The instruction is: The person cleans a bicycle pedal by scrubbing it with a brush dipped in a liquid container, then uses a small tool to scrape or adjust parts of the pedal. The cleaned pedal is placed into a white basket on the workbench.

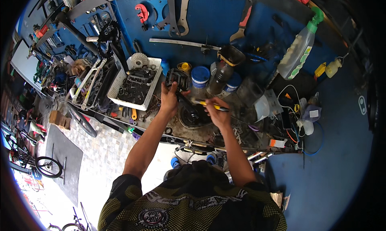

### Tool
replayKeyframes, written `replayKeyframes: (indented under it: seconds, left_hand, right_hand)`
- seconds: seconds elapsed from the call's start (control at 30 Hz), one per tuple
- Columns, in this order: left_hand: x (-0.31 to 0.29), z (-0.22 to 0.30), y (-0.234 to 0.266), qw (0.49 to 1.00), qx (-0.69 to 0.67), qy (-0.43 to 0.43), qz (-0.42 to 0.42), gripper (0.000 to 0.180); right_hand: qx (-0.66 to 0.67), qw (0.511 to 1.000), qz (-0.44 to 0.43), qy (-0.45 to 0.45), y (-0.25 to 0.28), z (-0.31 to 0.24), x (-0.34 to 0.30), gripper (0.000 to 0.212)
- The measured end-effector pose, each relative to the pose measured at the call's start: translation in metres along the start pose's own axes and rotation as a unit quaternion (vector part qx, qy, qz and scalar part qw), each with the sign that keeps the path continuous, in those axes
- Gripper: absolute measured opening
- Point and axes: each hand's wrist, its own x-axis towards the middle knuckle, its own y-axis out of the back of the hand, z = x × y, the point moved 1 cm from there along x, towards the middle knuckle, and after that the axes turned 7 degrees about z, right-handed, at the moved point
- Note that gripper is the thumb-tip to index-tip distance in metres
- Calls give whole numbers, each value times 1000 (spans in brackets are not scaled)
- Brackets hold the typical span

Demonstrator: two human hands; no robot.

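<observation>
A cluttered worktop (257, 130) runs below a blue tool wall (225, 18), with checkered floor (100, 150) at eight o'clock. The left hand (169, 98) has its fingers closed on a black pedal (177, 78); the right hand (217, 112) grips a yellow-handled tool (213, 106).

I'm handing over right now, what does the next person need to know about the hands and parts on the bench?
Left hand: closed on a black bicycle pedal, held up over the bench.
Right hand: closed on a yellow-handled tool, its tip pointing toward the pedal.
Below the hands: a dark round part on the cluttered workbench.
Left of the hands: a white basket of dark small parts.
Done or left: the tool's tip is too small to see, so progress on the pedal cannot be told.
</observation>
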Motion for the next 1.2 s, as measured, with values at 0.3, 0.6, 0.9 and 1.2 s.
replayKeyframes:
  seconds: [0.3,0.6,0.9,1.2]
  left_hand:
    - [8,-17,12,998,7,-40,-38,43]
    - [2,-18,8,998,45,-33,-22,51]
    - [7,-28,-7,999,20,-26,-18,39]
    - [19,-39,2,999,31,-7,-7,40]
  right_hand:
    - [28,995,53,-82,-5,77,-3,24]
    - [-403,906,88,94,20,79,0,34]
    - [148,976,49,-156,-31,29,2,32]
    - [214,966,121,-83,-53,39,-6,32]
